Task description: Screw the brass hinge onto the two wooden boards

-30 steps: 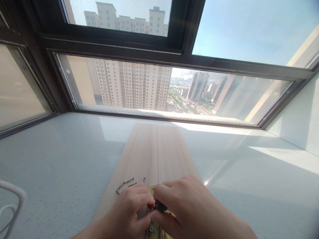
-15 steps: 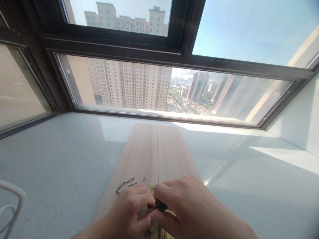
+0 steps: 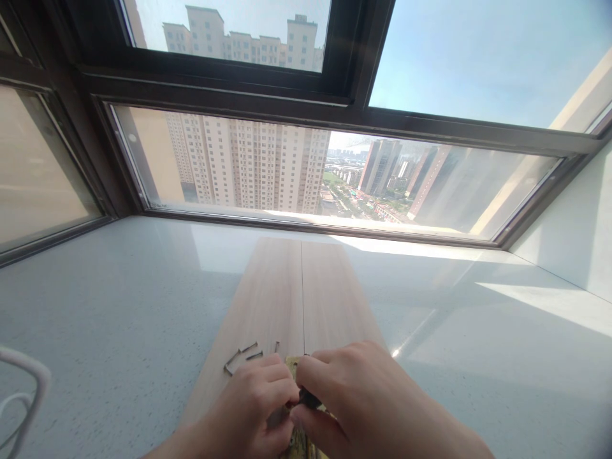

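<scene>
Near the bottom middle, my right hand is closed around a small black object; it looks like a short tool handle, mostly covered by the fingers. My left hand meets it fingertip to fingertip, its thumb and fingers pinched together. Whatever they pinch is hidden. Beneath both hands lies a worn brass-coloured hinge, placed over the seam of two pale wooden boards. Several loose screws rest on the left board, just beyond my left hand.
The boards lie side by side on a white speckled sill. A white curved tube or cable stands at the lower left. Dark window frames border the sill, with tall buildings outside.
Both hands stay over the hinge in almost the same place. My fingers have shifted only slightly around the black object.
</scene>
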The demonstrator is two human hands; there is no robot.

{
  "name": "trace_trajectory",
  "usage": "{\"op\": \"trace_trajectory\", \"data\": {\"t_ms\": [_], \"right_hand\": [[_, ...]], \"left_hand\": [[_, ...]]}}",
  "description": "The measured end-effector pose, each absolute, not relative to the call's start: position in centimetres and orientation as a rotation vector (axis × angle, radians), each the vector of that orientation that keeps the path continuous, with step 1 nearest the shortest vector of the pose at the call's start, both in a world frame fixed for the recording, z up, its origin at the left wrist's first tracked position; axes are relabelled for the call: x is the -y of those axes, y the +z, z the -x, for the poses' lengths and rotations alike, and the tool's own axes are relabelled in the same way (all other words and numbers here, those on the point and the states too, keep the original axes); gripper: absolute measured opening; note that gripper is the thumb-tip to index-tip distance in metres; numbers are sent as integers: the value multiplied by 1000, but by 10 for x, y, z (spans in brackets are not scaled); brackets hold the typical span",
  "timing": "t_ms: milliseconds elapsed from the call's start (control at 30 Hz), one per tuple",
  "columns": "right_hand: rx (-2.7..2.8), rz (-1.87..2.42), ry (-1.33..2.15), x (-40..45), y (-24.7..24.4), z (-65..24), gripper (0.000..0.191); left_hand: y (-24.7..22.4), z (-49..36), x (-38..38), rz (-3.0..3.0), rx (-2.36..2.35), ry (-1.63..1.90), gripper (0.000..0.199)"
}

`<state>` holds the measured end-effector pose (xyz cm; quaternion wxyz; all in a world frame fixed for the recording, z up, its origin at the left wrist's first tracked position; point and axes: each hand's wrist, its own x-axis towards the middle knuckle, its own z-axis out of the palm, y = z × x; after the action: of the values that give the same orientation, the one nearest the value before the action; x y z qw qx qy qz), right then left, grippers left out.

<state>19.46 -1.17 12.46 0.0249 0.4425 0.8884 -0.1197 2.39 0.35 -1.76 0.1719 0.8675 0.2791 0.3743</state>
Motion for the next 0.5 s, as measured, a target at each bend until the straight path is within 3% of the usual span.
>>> {"op": "trace_trajectory", "data": {"t_ms": [133, 367, 500], "right_hand": [[-2702, -1321, -319, 14, 124, -188, 16], [-2694, -1224, -239, 15, 122, -180, 16], [-2711, -1231, -224, 16, 121, -181, 16]], "left_hand": [[-13, -27, -3, -2566, -722, 1154, 12], [-13, -31, -3, -2643, -684, 1265, 40], [-12, -30, -2, -2632, -717, 1210, 40]]}}
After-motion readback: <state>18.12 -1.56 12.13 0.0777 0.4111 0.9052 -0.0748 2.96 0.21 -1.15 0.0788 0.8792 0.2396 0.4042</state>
